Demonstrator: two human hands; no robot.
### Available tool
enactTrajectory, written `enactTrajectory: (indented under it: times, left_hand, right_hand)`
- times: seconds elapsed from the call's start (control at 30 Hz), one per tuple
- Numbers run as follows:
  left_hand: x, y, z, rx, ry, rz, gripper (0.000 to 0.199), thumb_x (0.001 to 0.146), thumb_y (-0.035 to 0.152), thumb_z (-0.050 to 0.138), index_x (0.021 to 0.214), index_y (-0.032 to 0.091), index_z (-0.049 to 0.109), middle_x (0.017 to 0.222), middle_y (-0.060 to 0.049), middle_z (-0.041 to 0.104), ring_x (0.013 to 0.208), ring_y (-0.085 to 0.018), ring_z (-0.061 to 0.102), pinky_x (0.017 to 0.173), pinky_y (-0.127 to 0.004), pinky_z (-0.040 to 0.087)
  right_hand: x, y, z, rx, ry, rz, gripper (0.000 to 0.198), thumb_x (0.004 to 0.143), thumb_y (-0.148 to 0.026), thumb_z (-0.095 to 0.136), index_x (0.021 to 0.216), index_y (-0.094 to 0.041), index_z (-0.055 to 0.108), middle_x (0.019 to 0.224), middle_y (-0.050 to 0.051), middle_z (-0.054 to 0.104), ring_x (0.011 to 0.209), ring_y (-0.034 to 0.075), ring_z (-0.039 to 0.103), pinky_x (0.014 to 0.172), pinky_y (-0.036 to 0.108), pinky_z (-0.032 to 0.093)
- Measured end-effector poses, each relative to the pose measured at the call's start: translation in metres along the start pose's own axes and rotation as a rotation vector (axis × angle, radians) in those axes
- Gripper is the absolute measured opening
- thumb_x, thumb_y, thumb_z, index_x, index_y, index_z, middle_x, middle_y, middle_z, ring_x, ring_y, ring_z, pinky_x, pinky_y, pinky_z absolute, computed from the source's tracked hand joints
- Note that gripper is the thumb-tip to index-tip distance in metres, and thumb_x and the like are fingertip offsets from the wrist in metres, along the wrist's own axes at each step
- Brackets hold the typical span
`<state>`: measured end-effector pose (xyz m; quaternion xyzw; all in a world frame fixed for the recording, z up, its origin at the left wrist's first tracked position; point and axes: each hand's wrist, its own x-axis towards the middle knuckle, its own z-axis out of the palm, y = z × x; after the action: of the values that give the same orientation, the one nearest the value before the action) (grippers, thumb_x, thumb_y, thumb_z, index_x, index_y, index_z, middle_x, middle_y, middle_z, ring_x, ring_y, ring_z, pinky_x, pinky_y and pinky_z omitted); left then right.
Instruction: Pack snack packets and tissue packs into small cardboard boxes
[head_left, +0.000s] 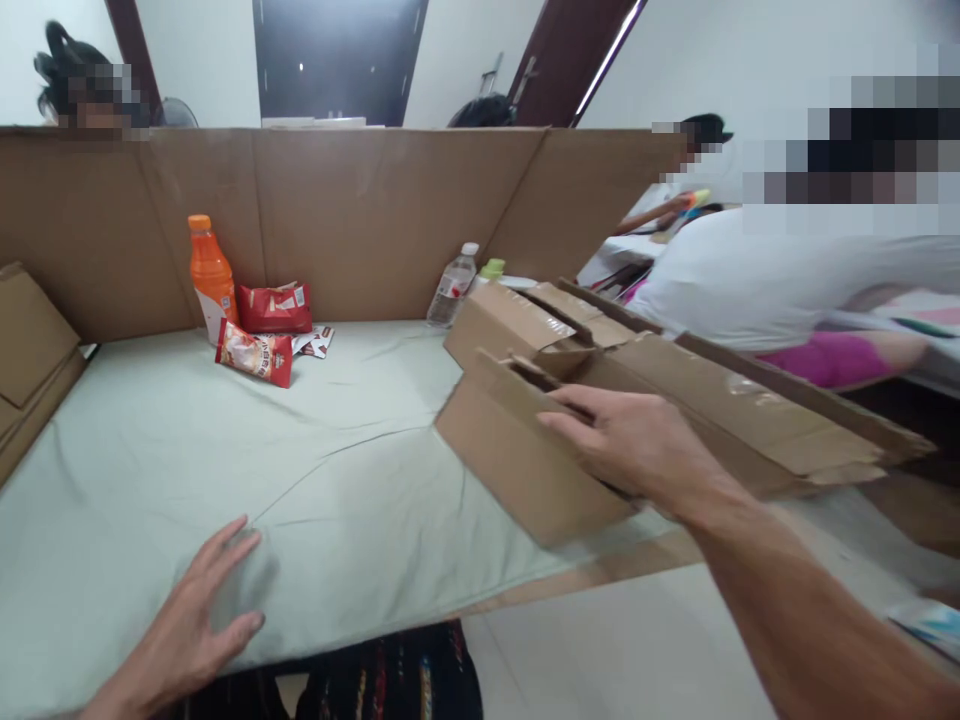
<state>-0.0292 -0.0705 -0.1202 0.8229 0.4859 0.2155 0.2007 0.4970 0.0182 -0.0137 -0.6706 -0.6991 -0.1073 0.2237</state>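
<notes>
My right hand (630, 440) is at the near cardboard box (517, 450) on the right of the table, with its fingers and thumb closed over the box's top edge. The inside of that box is mostly hidden by the hand and the cardboard walls. My left hand (214, 600) is over the pale green cloth (360, 500) near the front edge, fingers spread and nothing in them. Whether it touches the cloth, I cannot tell.
At the back left stand an orange drink bottle (212, 275), a dark red packet (275, 308) and a red-and-white snack bag (255, 355). A clear water bottle (454, 287) leans near more cardboard boxes (735, 400). A cardboard wall (390, 220) lines the back. A person in white (750, 270) is at right.
</notes>
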Motion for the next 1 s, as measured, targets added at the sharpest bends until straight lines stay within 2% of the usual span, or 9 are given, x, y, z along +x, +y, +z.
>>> enactTrajectory:
  times: [0.07, 0.17, 0.3, 0.43, 0.57, 0.63, 0.73, 0.87, 1.0]
  left_hand:
    - [0.010, -0.001, -0.011, -0.078, 0.013, -0.064, 0.071, 0.097, 0.049, 0.065, 0.162, 0.035, 0.040, 0.170, -0.012, 0.039, 0.154, -0.041, 0.042, 0.119, -0.062, 0.045]
    - [0.030, -0.005, -0.020, -0.238, 0.028, -0.120, 0.103, 0.089, 0.062, 0.074, 0.170, 0.032, 0.018, 0.175, -0.018, 0.023, 0.157, -0.047, 0.033, 0.124, -0.070, 0.033]
    - [0.051, -0.015, -0.019, -0.492, 0.051, -0.042, 0.139, 0.072, 0.077, 0.083, 0.170, 0.031, -0.005, 0.178, -0.020, 0.004, 0.162, -0.048, 0.012, 0.129, -0.070, 0.017]
    - [0.057, -0.020, -0.017, -0.683, 0.038, -0.039, 0.151, 0.063, 0.074, 0.090, 0.169, 0.034, -0.009, 0.178, -0.018, 0.010, 0.163, -0.047, 0.010, 0.129, -0.068, 0.020]
    - [0.052, -0.021, -0.015, -0.733, 0.025, -0.031, 0.146, 0.064, 0.074, 0.090, 0.171, 0.033, -0.001, 0.176, -0.017, 0.022, 0.160, -0.049, 0.021, 0.128, -0.071, 0.021]
    - [0.047, -0.021, -0.013, -0.725, 0.029, -0.022, 0.138, 0.068, 0.074, 0.088, 0.171, 0.034, 0.005, 0.175, -0.016, 0.027, 0.159, -0.049, 0.025, 0.128, -0.072, 0.020]
    - [0.040, -0.021, -0.010, -0.732, 0.049, -0.019, 0.131, 0.069, 0.075, 0.086, 0.170, 0.038, 0.012, 0.176, -0.013, 0.025, 0.160, -0.048, 0.024, 0.129, -0.072, 0.018]
    - [0.037, -0.018, -0.006, -0.740, 0.036, -0.002, 0.128, 0.070, 0.071, 0.088, 0.170, 0.037, 0.014, 0.175, -0.013, 0.027, 0.160, -0.049, 0.024, 0.129, -0.074, 0.016]
    - [0.039, -0.017, -0.004, -0.733, 0.039, 0.024, 0.127, 0.072, 0.068, 0.088, 0.170, 0.036, 0.015, 0.175, -0.013, 0.027, 0.158, -0.050, 0.026, 0.129, -0.073, 0.018]
  right_hand:
    - [-0.006, -0.056, -0.015, 0.109, -0.088, -0.070, 0.023, 0.091, -0.039, 0.060, 0.089, -0.024, 0.076, 0.069, 0.004, 0.075, 0.056, 0.024, 0.067, 0.056, 0.034, 0.046]
    - [-0.017, -0.129, -0.028, 0.321, -0.188, -0.294, 0.023, 0.096, -0.031, 0.057, 0.095, -0.022, 0.078, 0.086, 0.005, 0.082, 0.072, 0.021, 0.075, 0.067, 0.030, 0.052]
    - [-0.018, -0.186, -0.041, 0.668, -0.455, -0.520, 0.027, 0.102, -0.031, 0.054, 0.096, -0.020, 0.079, 0.085, 0.003, 0.081, 0.071, 0.014, 0.072, 0.067, 0.024, 0.052]
    - [-0.001, -0.196, -0.044, 0.747, -0.721, -0.522, 0.040, 0.108, -0.037, 0.044, 0.100, -0.020, 0.080, 0.088, 0.002, 0.081, 0.073, 0.013, 0.073, 0.066, 0.022, 0.055]
    - [0.003, -0.192, -0.037, 0.517, -0.864, -0.535, 0.043, 0.106, -0.043, 0.047, 0.132, -0.024, 0.075, 0.129, 0.007, 0.077, 0.116, 0.024, 0.074, 0.100, 0.036, 0.059]
    - [-0.003, -0.191, -0.038, 0.430, -0.896, -0.598, 0.051, 0.106, -0.049, 0.048, 0.148, -0.025, 0.064, 0.149, 0.009, 0.066, 0.136, 0.029, 0.064, 0.112, 0.043, 0.055]
    - [-0.010, -0.190, -0.041, 0.353, -0.804, -0.686, 0.060, 0.105, -0.049, 0.051, 0.160, -0.026, 0.049, 0.167, 0.009, 0.044, 0.152, 0.033, 0.046, 0.118, 0.049, 0.050]
    - [-0.012, -0.194, -0.025, 0.302, -0.774, -0.753, 0.060, 0.103, -0.033, 0.056, 0.161, -0.024, 0.047, 0.159, 0.011, 0.056, 0.143, 0.030, 0.057, 0.114, 0.046, 0.054]
    - [-0.014, -0.208, 0.005, 0.215, -0.787, -0.725, 0.055, 0.096, -0.027, 0.063, 0.150, -0.018, 0.058, 0.145, 0.017, 0.066, 0.128, 0.034, 0.067, 0.105, 0.048, 0.058]
